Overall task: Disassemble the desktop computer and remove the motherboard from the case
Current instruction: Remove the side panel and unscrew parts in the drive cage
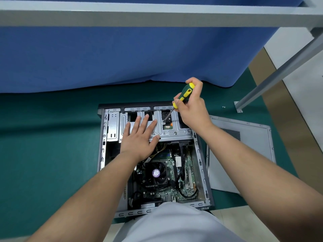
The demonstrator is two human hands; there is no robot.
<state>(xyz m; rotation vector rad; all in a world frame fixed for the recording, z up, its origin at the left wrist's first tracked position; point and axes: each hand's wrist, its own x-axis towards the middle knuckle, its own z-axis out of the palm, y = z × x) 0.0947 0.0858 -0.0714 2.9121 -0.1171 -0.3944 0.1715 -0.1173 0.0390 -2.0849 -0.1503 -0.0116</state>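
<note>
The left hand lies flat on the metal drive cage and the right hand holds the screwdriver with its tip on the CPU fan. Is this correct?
Only the tip is wrong. In the head view the right hand holds the screwdriver with its tip on a screw in the drive cage, not on the CPU fan. The left hand does lie flat on that cage.

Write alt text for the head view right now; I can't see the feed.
The right hand holds a yellow-green screwdriver, its tip on a screw in the metal drive cage of an open computer case. The left hand lies flat on the cage; the motherboard sits inside.
</note>
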